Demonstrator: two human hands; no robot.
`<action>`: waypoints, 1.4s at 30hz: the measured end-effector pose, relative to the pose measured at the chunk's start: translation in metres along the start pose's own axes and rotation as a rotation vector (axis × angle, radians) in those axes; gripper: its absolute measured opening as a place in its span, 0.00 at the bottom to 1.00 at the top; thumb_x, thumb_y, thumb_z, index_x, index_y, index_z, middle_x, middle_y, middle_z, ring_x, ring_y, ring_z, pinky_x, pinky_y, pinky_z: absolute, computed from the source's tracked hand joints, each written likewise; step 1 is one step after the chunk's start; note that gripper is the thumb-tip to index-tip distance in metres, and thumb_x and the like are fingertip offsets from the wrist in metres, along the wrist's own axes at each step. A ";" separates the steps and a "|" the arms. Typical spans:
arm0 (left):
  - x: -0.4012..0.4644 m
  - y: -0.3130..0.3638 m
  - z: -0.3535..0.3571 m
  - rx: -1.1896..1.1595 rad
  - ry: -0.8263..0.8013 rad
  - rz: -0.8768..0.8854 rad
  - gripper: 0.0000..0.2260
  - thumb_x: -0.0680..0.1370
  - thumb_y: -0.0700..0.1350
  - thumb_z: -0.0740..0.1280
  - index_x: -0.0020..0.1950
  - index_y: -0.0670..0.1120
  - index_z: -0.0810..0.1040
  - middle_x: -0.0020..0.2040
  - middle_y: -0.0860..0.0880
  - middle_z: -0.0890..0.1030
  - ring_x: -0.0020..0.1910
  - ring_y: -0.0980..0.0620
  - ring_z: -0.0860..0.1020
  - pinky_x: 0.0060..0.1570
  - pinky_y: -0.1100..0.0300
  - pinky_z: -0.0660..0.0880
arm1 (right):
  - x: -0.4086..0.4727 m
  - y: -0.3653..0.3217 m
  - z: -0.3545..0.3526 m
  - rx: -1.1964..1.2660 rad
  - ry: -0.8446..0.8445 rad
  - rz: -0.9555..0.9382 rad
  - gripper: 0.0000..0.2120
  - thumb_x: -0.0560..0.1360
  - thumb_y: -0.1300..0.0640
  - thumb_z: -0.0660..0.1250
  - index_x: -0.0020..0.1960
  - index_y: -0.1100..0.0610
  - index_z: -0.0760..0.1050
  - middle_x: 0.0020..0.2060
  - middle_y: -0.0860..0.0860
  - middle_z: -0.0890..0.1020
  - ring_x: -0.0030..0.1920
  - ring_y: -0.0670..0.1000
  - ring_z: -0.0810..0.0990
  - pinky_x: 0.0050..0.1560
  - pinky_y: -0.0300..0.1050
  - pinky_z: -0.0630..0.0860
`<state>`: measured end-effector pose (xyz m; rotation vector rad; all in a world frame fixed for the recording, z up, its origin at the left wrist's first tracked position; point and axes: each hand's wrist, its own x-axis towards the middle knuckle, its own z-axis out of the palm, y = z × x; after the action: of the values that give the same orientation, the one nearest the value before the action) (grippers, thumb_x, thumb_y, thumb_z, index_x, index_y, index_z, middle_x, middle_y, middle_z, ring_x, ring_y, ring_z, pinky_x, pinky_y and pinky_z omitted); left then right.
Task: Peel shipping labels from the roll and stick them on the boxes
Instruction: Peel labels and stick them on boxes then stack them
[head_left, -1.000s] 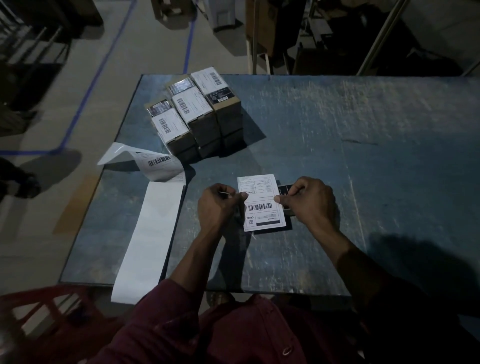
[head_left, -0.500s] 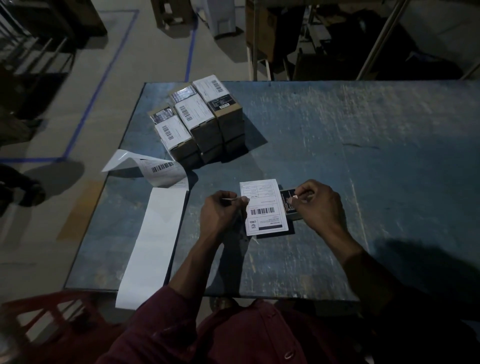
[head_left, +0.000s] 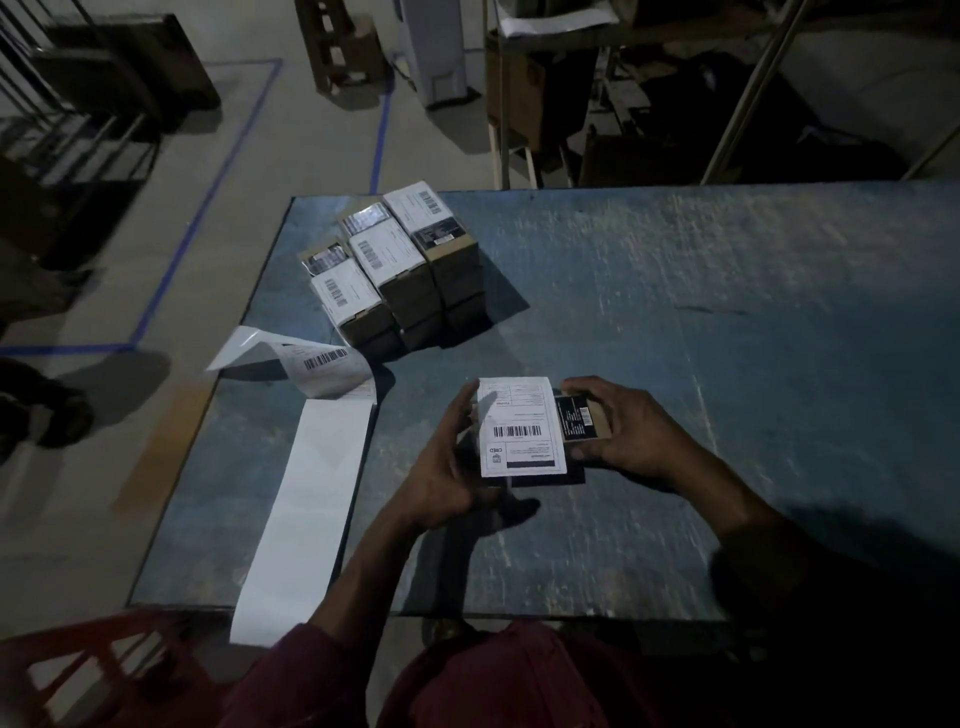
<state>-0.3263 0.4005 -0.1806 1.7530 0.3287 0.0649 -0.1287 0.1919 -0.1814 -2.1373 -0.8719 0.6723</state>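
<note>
**Label on, box ready to join the stack**

Near the middle of the table's (head_left: 727, 291) front edge, held just above the blue top: a small brown box (head_left: 597, 434) with a white label (head_left: 522, 428) laid across its upper face. Looks stuck down already, barcode up, with one dark printed end of the box left bare on the right. Left hand (head_left: 441, 467) cupped against the box's left side, fingers (head_left: 465, 410) fairly straight and pressing the label's edge over the side; right hand (head_left: 628, 431) curled round the right end, thumb on the far side, fingers beneath. Cannot tell whether the label's left flap is fully wrapped down, since the left hand hides it.

Judged step: smoothing and finishing this label, close to done. Next move likely calls for a last press along the left edge, then carrying the box toward the labelled boxes (head_left: 395, 270) stacked at the far left corner and setting it flush beside them. After that, a fresh peel from the label strip (head_left: 306, 499) trailing over the front left edge, its curled end (head_left: 322, 364) showing another barcode.
</note>
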 end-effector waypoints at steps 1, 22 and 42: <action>0.000 0.003 -0.001 0.095 0.020 0.076 0.54 0.69 0.31 0.81 0.85 0.49 0.52 0.79 0.51 0.68 0.76 0.60 0.69 0.70 0.61 0.72 | 0.002 -0.003 -0.006 0.075 -0.008 0.004 0.42 0.61 0.57 0.87 0.69 0.38 0.74 0.64 0.40 0.81 0.64 0.41 0.80 0.64 0.35 0.75; 0.043 0.084 -0.040 0.368 0.236 0.515 0.27 0.67 0.43 0.86 0.65 0.45 0.84 0.60 0.53 0.86 0.60 0.57 0.84 0.59 0.51 0.82 | 0.024 -0.093 -0.061 -0.412 -0.114 -0.457 0.55 0.65 0.48 0.84 0.82 0.39 0.53 0.81 0.45 0.62 0.81 0.47 0.57 0.81 0.54 0.57; 0.024 0.095 -0.056 0.143 0.319 0.420 0.38 0.66 0.40 0.85 0.74 0.41 0.75 0.67 0.48 0.82 0.66 0.53 0.81 0.63 0.51 0.81 | 0.016 -0.090 -0.044 -0.128 0.135 -0.717 0.39 0.73 0.47 0.79 0.79 0.56 0.68 0.76 0.49 0.72 0.72 0.48 0.76 0.67 0.50 0.79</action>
<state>-0.2986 0.4438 -0.0804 1.9310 0.1924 0.6408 -0.1224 0.2311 -0.0883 -1.7586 -1.5154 0.1036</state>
